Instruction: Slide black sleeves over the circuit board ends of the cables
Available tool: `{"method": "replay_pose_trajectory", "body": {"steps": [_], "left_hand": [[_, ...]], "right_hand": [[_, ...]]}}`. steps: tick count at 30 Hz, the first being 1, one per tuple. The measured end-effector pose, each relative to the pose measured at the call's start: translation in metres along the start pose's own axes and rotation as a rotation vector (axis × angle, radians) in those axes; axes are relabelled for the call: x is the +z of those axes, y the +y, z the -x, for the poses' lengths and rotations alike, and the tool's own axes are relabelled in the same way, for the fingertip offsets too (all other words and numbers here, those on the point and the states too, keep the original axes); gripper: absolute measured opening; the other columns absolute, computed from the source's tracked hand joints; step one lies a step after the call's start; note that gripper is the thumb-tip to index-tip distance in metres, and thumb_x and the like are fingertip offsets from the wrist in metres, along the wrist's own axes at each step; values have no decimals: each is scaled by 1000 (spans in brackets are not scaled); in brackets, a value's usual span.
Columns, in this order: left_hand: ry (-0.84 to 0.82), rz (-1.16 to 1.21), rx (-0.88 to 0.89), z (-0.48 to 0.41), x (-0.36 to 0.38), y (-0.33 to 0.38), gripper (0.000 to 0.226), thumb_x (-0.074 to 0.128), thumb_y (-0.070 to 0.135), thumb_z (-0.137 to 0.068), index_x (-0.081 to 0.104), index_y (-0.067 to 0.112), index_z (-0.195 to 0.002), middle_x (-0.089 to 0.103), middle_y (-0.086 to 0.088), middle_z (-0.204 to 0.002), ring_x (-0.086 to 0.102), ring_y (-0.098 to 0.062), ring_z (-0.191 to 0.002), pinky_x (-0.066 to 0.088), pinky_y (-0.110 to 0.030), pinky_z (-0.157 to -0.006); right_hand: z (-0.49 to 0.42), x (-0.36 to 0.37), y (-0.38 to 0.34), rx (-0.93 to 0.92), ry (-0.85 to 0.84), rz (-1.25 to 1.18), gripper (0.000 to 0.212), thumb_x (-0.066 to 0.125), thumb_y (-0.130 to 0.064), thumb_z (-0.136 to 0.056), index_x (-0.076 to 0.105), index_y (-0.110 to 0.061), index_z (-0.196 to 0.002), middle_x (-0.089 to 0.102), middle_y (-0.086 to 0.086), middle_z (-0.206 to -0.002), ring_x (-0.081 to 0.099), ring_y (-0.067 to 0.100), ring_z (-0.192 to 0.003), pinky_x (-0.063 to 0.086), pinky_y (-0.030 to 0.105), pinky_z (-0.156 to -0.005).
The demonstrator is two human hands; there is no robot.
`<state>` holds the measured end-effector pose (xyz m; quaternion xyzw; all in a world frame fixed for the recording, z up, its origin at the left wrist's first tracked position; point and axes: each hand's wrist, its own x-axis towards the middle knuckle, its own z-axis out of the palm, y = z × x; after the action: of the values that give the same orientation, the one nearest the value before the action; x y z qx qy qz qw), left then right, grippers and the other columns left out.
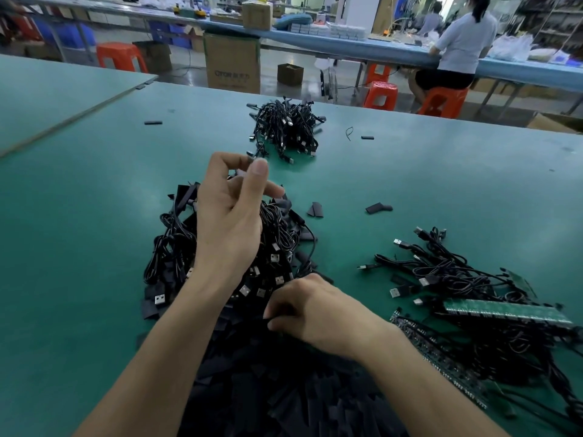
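Observation:
My left hand [228, 216] is raised over a heap of black USB cables [172, 250]. Its index finger and thumb curl round a small dark piece [237, 169] that is too blurred to identify. Lower down, my right hand [318, 313] rests knuckles-up on a big pile of flat black sleeves [284, 392], and its curled fingertips pinch one sleeve [268, 320] at the pile's top. To the right lies a tangle of cables [454, 272] with green circuit board strips [508, 310] at their ends.
A separate bundle of cables [285, 130] sits further back on the green table [79, 216]. Loose sleeves [315, 210] lie scattered around it. Beyond the table edge are cardboard boxes [232, 63], orange stools [380, 94] and a seated person [460, 45] at another bench.

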<state>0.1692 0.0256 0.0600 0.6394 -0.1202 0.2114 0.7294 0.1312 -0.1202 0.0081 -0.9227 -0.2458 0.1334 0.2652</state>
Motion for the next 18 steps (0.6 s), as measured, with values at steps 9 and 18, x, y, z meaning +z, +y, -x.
{"method": "replay_pose_trajectory", "body": {"steps": [9, 18], "left_hand": [[-40, -86, -50, 1, 0, -5, 8, 77, 27, -86, 74, 33, -91, 72, 10, -72, 60, -2, -61, 45, -16, -55], [-241, -383, -83, 4, 1, -14, 25, 72, 17, -91, 74, 20, -115, 63, 28, -59, 53, 7, -50, 40, -5, -54]], "right_hand": [[10, -37, 15, 49, 567, -522, 27, 63, -11, -95, 61, -36, -102, 73, -7, -80, 69, 10, -73, 53, 27, -69], [16, -46, 14, -19, 798, -610, 23, 69, -18, -93, 71, -40, -98, 69, -21, -79, 58, -1, -67, 46, 16, -64]]}}
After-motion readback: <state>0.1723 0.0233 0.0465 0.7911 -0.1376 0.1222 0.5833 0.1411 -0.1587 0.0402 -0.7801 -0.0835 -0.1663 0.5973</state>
